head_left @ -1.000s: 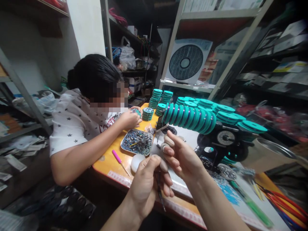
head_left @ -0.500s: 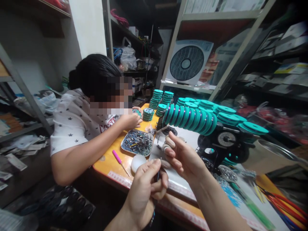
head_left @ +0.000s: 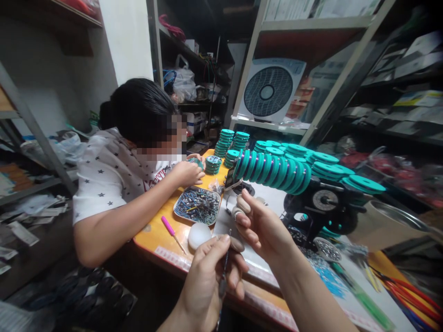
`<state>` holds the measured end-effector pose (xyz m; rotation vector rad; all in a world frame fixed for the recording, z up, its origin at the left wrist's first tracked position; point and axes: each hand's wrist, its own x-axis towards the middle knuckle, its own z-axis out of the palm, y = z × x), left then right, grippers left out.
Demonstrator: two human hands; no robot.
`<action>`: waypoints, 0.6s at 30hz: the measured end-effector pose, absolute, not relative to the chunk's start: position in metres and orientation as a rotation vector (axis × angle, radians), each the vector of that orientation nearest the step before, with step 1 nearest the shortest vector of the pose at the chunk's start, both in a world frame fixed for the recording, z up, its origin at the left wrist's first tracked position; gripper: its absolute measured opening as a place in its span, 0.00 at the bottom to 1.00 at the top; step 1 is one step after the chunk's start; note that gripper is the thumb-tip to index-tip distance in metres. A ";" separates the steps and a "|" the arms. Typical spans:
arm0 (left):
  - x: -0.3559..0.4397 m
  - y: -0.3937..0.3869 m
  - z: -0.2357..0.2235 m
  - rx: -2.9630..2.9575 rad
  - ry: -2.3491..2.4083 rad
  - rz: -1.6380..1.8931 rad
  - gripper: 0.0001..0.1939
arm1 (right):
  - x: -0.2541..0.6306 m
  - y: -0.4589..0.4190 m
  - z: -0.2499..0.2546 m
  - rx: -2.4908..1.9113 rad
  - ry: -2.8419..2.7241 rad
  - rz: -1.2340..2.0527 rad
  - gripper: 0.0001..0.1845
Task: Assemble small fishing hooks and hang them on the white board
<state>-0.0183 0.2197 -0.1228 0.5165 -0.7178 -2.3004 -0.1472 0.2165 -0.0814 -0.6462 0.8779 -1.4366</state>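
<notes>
My left hand (head_left: 212,267), low in the middle of the view, pinches a thin dark cord (head_left: 225,267) between thumb and fingers. The cord's tip pokes up past the thumb, and its lower length hangs below the palm. Just to the right, my right hand (head_left: 258,226) is raised with its thumb and curled fingers close together. Pale covers (head_left: 244,203) wrap its fingertips. Anything between those fingers is too small to make out. A white round lid-like disc (head_left: 199,235) lies on the table beyond my left hand.
A tray of small dark and blue parts (head_left: 197,206) and a pink screwdriver (head_left: 168,226) lie left. Teal spools (head_left: 273,170) fill a black machine's rod, with more stacked behind. Across the corner, a co-worker (head_left: 138,175) handles a teal spool. Pliers (head_left: 372,276) lie right.
My left hand has turned and its fingers have loosened a little, so more of the dark cord shows, now more upright. My right hand has hardly moved.
</notes>
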 end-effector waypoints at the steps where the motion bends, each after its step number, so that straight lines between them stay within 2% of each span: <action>1: -0.019 0.219 -0.123 0.516 -0.741 -2.296 0.13 | -0.149 0.217 -0.080 -0.702 0.891 -1.424 0.20; 5: -0.019 0.214 -0.124 0.490 -0.860 -2.299 0.15 | -0.158 0.223 -0.070 -0.950 1.079 -1.355 0.16; 10: -0.020 0.203 -0.114 0.356 -1.085 -2.297 0.17 | -0.169 0.230 -0.051 -1.173 1.371 -1.235 0.22; 14: -0.025 0.193 -0.103 0.334 -1.238 -2.241 0.16 | -0.172 0.233 -0.039 -1.233 1.478 -1.133 0.24; 18: -0.030 0.186 -0.099 0.349 -1.419 -2.196 0.17 | -0.172 0.232 -0.042 -1.183 1.386 -1.169 0.21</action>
